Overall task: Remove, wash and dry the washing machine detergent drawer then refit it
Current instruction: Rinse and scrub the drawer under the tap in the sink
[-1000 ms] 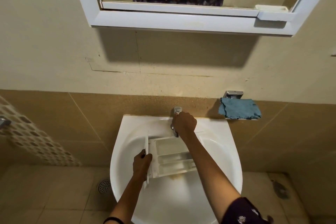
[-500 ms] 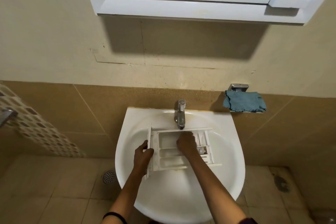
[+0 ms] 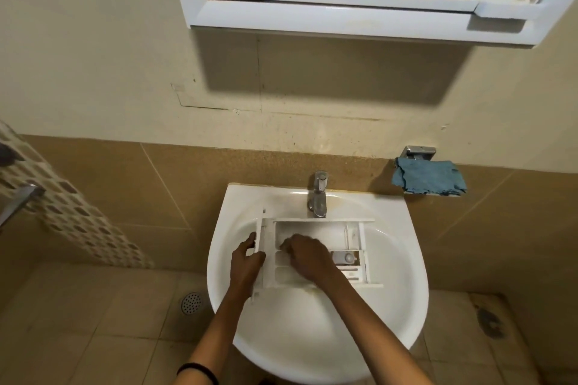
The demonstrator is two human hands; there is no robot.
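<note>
1. Gripping the front panel at the left end of the detergent drawer (image 3: 312, 230), the left hand (image 3: 247, 262) had thumb and fingers closed on either side of the panel. Judged purpose: steadying the drawer against rubbing.
2. Drawer lay across the sink (image 3: 403, 259) basin, open side up, its back edge just below the tap (image 3: 318, 194). This placement probably let water fall into the compartments and kept runoff in the basin. No stream could be made out.
3. Right hand (image 3: 308, 259) rested inside the drawer over the middle compartments, fingers (image 3: 286, 246) bent down near the left wall. Whether they held anything could not be told. Step judged: washing.
4. Blue cloth (image 3: 428, 178) hung on a wall holder, well apart from the drawer, likely for drying.
</note>
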